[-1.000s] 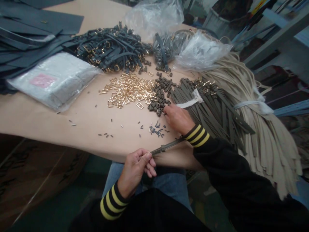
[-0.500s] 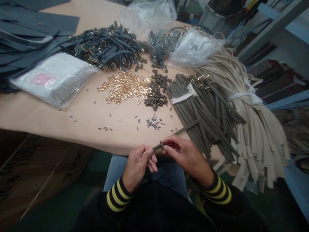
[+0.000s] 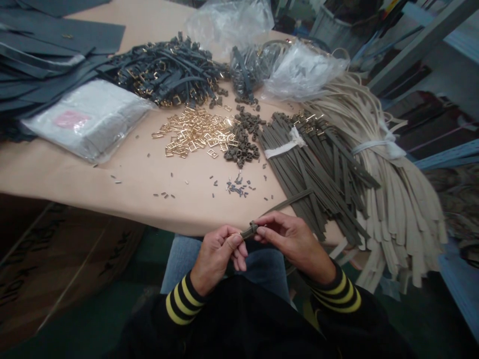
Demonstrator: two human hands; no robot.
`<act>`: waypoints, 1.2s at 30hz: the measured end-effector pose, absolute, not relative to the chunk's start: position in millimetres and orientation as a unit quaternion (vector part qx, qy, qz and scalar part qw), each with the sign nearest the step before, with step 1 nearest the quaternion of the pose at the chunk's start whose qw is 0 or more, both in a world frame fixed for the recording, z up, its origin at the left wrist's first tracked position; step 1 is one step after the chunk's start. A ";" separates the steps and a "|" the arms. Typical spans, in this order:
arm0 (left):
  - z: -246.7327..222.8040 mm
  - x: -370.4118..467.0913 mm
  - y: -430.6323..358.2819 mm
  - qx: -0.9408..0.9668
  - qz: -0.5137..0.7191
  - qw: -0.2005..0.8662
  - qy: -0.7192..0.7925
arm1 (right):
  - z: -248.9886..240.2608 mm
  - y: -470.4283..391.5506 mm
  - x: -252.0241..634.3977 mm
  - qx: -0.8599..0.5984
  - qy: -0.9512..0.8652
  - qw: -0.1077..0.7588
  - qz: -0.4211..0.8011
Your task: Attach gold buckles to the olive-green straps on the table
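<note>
Between my hands, at the table's front edge, is a dark olive strap (image 3: 247, 232) with a small loop of the same colour around it. My left hand (image 3: 220, 252) pinches the strap's end, where a bit of gold metal shows at the fingertips. Closed on the strap just right of the loop, my right hand (image 3: 290, 239) has thumb and forefinger pressed together. The strap's tail runs up and right towards a bundle of olive straps (image 3: 307, 174). Beyond the hands lie a pile of gold buckles (image 3: 198, 130), a heap of olive loops (image 3: 245, 142) and several small dark pins (image 3: 237, 188).
The table (image 3: 123, 184) carries a plastic-wrapped white packet (image 3: 88, 119) at left. Behind are dark straps with gold buckles (image 3: 164, 72) and clear plastic bags (image 3: 303, 75). A tied bundle of beige straps (image 3: 396, 199) hangs over the right edge. A cardboard box (image 3: 56, 264) is below left.
Both hands stay at the table edge with the strap, shifted slightly right. The loop now shows more plainly, with the fingers of my right hand just off it.
</note>
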State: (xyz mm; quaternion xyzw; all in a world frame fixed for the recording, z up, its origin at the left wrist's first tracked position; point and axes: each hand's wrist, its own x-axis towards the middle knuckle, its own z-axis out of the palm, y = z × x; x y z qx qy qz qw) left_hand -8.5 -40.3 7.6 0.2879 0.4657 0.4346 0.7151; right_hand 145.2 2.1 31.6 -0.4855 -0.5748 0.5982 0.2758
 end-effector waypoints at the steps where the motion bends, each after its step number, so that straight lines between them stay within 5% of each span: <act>1: 7.5 -8.7 -40.1 0.295 0.430 0.717 0.464 | 31.2 2.4 145.2 -0.484 -0.569 0.274 0.605; 21: -12.6 -13.4 -37.7 0.245 0.450 0.778 0.364 | 32.0 14.6 155.1 -0.422 -0.408 0.204 0.784; 36: -11.9 -10.6 -37.5 0.249 0.414 0.789 0.380 | 29.4 9.5 160.1 -0.422 -0.399 0.211 0.786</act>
